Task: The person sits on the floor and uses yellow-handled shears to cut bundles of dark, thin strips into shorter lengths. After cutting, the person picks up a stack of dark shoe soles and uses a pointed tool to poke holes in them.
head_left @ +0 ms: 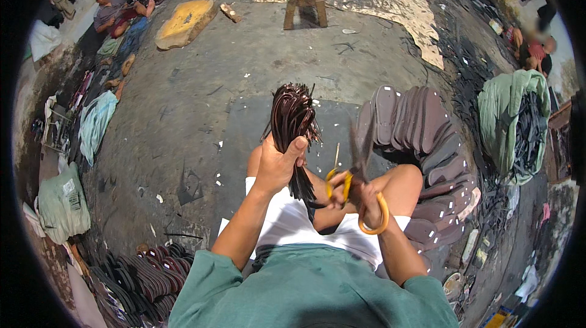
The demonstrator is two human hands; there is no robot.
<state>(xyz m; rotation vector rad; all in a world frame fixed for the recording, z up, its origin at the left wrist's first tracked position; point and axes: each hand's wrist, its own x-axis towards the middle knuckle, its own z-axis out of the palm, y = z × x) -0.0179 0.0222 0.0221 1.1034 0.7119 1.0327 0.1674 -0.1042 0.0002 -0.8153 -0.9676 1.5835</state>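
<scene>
My left hand [278, 163] is closed round the middle of a thick bundle of glossy dark brown strips [294, 111]. Looped ends bush out above the fist, and loose tails hang below it. To the right, my right hand [368, 198] grips a large pair of scissors [384, 217] by its yellow handles. The blades point up and away, smeared by motion, so how far apart they are cannot be made out. A gap separates the scissors from the bundle. Under both hands are my crossed legs and a dark mat [244, 120] on the floor.
Brown shoe soles [421, 117] curve in a long row at my right, beside a green sack [495, 114] of dark strips. More soles [149, 276] lie at lower left. Ahead are a wooden stand [305, 7] and a yellow-topped slab [186, 21]. Two people sit along the sides.
</scene>
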